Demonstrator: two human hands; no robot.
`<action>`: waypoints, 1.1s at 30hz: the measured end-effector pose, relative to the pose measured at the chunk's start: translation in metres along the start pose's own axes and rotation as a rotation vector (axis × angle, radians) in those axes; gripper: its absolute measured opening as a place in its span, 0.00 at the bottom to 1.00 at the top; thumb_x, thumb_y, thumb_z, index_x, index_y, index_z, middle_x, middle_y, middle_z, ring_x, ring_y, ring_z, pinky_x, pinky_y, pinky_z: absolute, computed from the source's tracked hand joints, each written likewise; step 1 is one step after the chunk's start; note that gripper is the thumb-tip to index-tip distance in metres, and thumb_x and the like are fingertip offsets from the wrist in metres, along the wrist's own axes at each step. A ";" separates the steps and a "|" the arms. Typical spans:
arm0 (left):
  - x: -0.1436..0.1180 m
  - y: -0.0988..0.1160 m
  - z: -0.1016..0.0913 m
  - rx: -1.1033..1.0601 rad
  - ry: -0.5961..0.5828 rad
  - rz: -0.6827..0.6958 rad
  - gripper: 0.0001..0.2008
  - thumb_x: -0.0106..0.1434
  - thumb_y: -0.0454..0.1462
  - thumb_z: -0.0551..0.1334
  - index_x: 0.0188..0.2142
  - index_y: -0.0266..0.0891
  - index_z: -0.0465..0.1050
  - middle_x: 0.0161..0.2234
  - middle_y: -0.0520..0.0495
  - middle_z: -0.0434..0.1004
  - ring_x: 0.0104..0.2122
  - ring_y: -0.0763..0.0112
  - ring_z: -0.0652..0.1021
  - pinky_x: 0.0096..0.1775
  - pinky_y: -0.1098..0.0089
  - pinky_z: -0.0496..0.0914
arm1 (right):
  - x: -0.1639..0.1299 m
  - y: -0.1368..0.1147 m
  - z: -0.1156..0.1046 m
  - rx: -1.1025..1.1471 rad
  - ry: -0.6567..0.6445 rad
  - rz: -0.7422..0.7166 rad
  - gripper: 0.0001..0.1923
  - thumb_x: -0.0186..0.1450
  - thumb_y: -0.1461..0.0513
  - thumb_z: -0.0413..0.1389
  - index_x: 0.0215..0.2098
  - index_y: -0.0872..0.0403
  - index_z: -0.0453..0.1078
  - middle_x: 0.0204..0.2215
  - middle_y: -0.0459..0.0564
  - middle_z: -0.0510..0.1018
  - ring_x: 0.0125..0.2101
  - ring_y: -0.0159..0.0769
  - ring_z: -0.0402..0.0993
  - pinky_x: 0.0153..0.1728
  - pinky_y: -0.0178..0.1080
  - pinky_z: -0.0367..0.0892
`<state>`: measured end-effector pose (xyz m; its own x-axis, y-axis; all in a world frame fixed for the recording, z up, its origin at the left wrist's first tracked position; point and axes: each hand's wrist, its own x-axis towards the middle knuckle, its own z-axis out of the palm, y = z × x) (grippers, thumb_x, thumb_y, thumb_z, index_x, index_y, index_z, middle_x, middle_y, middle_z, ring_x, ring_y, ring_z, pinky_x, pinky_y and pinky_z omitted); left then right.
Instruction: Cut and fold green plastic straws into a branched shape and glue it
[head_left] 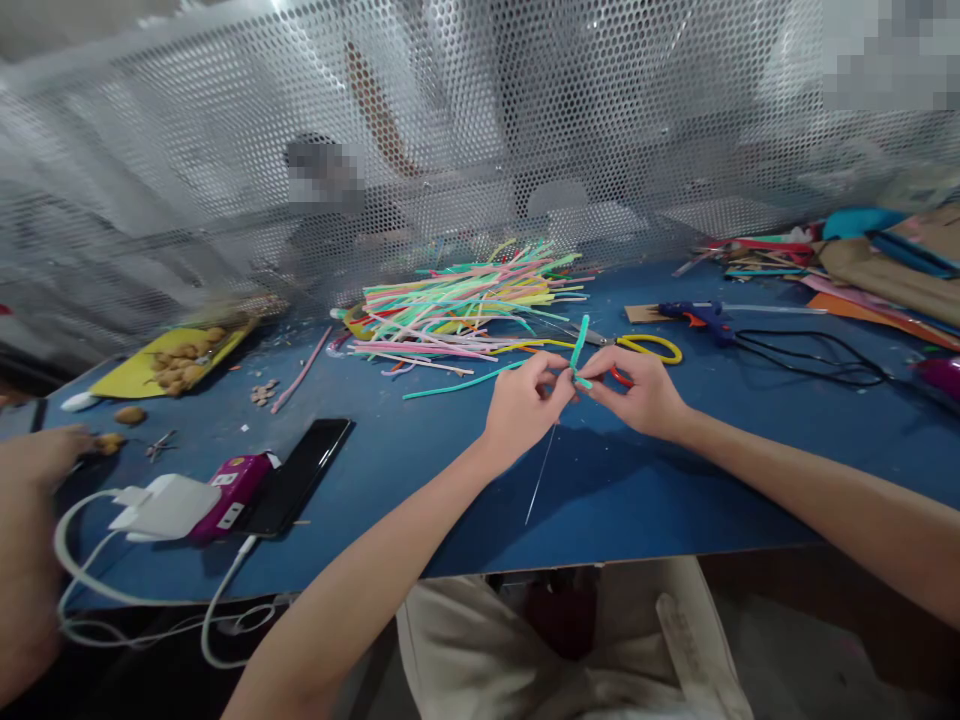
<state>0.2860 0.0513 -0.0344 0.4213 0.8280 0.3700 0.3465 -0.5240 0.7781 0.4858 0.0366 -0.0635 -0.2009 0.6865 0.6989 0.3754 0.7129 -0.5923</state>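
Both hands meet above the blue table, pinching one turquoise pipe cleaner [580,342]. My left hand [529,400] is closed on it from the left, thumb against fingertips. From the right, my right hand [637,388] pinches it near a short bent end. One part of the pipe cleaner stands up between the fingers, and a long turquoise length [465,385] runs out leftward behind my left hand. A thin bare wire [541,475] slants down below the fingers; its upper end is hidden. Scissors [651,347] with yellow and red handles lie just behind my right hand.
A heap of coloured pipe cleaners [465,305] lies at the back. To the right are a blue glue gun [705,318] and its black cable [810,350]. On the left are a phone [304,475], a purple power strip [234,495], white cables, a yellow tray [124,375] and another person's hand [56,455].
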 end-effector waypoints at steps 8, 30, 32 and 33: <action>0.002 -0.006 0.002 -0.151 -0.122 -0.119 0.09 0.68 0.42 0.59 0.39 0.40 0.71 0.27 0.53 0.81 0.15 0.78 0.74 0.20 0.77 0.68 | 0.001 -0.002 -0.001 -0.065 -0.026 -0.003 0.04 0.68 0.59 0.60 0.37 0.51 0.74 0.33 0.48 0.80 0.32 0.35 0.76 0.36 0.40 0.71; 0.013 -0.033 -0.016 0.546 -0.197 0.063 0.23 0.75 0.47 0.48 0.36 0.42 0.78 0.34 0.47 0.83 0.34 0.67 0.80 0.36 0.69 0.66 | 0.001 0.015 -0.002 -0.027 -0.652 0.075 0.08 0.70 0.57 0.56 0.39 0.51 0.75 0.32 0.47 0.82 0.31 0.34 0.77 0.37 0.36 0.68; 0.012 -0.031 -0.017 0.507 -0.270 0.101 0.25 0.76 0.49 0.47 0.37 0.42 0.78 0.31 0.48 0.82 0.31 0.68 0.79 0.36 0.69 0.66 | 0.002 0.017 -0.005 -0.040 -0.560 0.152 0.06 0.68 0.57 0.58 0.39 0.51 0.73 0.29 0.45 0.82 0.29 0.34 0.77 0.35 0.36 0.68; 0.011 -0.031 -0.017 0.496 -0.318 0.133 0.23 0.75 0.50 0.49 0.38 0.43 0.79 0.30 0.49 0.82 0.31 0.69 0.79 0.36 0.69 0.66 | 0.003 0.018 -0.006 -0.053 -0.515 0.193 0.06 0.67 0.57 0.59 0.39 0.51 0.71 0.29 0.45 0.82 0.29 0.34 0.76 0.35 0.36 0.68</action>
<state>0.2661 0.0798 -0.0458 0.6914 0.6887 0.2185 0.5907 -0.7129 0.3780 0.4978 0.0506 -0.0696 -0.5356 0.7950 0.2849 0.4920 0.5679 -0.6599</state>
